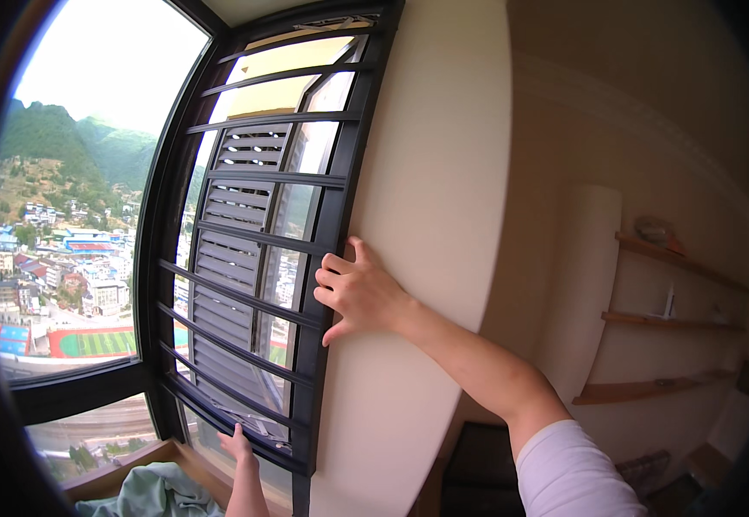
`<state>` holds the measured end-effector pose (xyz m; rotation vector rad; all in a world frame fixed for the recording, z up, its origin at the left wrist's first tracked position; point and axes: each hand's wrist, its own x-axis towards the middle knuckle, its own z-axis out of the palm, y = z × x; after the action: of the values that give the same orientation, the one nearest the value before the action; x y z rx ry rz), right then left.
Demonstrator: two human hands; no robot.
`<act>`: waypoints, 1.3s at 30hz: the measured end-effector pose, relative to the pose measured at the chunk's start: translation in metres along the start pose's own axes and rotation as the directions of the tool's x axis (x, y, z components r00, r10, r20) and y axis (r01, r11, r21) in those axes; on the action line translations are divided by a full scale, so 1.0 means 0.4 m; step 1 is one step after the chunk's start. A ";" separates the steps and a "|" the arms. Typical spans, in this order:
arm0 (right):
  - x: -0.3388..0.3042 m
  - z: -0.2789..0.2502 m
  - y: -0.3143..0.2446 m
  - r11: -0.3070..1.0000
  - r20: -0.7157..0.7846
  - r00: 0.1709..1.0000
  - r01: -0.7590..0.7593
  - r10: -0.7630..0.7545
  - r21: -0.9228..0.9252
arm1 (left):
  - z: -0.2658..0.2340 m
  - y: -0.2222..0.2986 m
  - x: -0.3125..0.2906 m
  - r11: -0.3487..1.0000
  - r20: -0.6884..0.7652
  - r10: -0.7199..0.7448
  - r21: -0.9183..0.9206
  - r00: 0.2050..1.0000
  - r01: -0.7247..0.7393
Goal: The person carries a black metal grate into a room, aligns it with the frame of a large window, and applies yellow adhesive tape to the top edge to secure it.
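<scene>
Dark metal formed the barred window frame (337, 207), its lower rail (202, 407) near the left hand's (238, 444) fingertips and its right edge against the right hand's (353, 293) fingers. Its long axis ran upright, the top leaning rightward in view, while the bars (258, 237) crossed it, sloping down toward the right. The left hand reached up from below, fingers slightly parted, though whether they touched the rail could not be told, and the right forearm (478, 358) crossed the pale wall (426, 215) from the lower right, its hand spread wide with fingers bent and thumb lowest.
</scene>
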<state>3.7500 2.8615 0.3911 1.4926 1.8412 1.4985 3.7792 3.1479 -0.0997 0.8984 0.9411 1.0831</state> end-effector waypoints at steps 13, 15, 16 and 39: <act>0.003 -0.010 -0.001 0.999 0.009 1.000 0.001 -0.001 -0.042 | -0.003 -0.006 0.026 1.000 0.010 -0.007 -0.022 1.000 0.007; -0.008 -0.004 0.002 0.999 0.029 1.000 -0.003 0.004 -0.039 | 0.016 0.007 -0.010 0.998 0.001 -0.017 -0.053 1.000 0.017; -0.016 -0.003 0.008 0.999 0.038 0.999 -0.004 0.006 -0.041 | 0.030 0.010 -0.029 0.997 0.001 -0.025 -0.068 1.000 0.025; 0.009 -0.003 0.001 0.999 0.004 1.000 -0.010 0.010 -0.041 | 0.008 -0.018 0.032 0.999 -0.081 0.014 0.030 0.997 -0.011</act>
<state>3.7479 2.8637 0.3931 1.4877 1.7922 1.5271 3.7868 3.1583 -0.1076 0.8910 1.0220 1.1256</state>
